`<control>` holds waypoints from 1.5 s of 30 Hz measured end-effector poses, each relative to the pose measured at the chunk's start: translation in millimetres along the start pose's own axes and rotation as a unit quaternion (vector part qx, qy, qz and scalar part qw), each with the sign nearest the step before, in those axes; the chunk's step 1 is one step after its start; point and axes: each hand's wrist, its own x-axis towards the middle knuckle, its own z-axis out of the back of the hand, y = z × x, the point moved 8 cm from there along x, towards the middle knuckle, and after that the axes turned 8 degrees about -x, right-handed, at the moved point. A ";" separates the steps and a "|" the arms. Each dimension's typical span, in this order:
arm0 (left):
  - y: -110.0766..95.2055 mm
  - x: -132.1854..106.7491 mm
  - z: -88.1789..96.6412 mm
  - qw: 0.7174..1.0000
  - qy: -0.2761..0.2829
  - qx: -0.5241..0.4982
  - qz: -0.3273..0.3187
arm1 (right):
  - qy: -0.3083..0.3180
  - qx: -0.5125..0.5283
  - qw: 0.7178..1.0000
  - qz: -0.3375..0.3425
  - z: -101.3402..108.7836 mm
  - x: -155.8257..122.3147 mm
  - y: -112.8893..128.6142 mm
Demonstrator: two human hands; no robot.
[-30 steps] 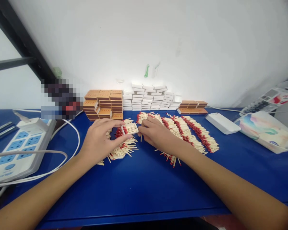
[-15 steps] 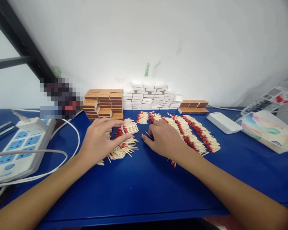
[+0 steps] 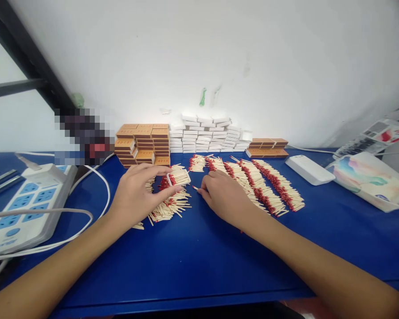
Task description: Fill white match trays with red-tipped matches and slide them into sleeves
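Thumb and fingers of my left hand grip the left end of a small white matchbox tray. Red-headed matches lie side by side in the tray. Below and around it spreads a loose heap of matches. To the right, my right hand is closed in a pinch, and a match pokes out left from its fingertips with the red head outward. How many matches it holds is hidden. Long rows of matches lie beyond and right of this hand, partly covered by it.
Orange matchboxes and white matchbox trays are stacked along the wall. More orange boxes stand right of them. A white device and a soft pack lie right. A power strip with white cables takes the left side.
My right hand has shifted slightly left and lower, toward the tray, with its fingers drawn closer together around the match. My left hand and the tray have hardly moved.
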 end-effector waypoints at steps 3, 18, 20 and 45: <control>0.6 -0.4 -0.3 1.000 -0.003 0.004 -0.005 | 0.013 -0.001 1.000 0.005 -4.4 1.2 -2.2; -6.0 -1.9 -6.2 0.999 0.017 -0.020 -0.047 | -0.176 0.083 0.969 0.149 45.9 -6.1 15.4; -5.7 -2.8 -7.4 0.998 0.024 -0.031 -0.049 | -0.182 0.076 0.968 0.158 46.3 -7.4 18.6; -14.9 -4.5 -7.9 0.995 0.040 -0.056 -0.070 | -0.151 0.181 0.962 0.141 43.2 -11.7 11.8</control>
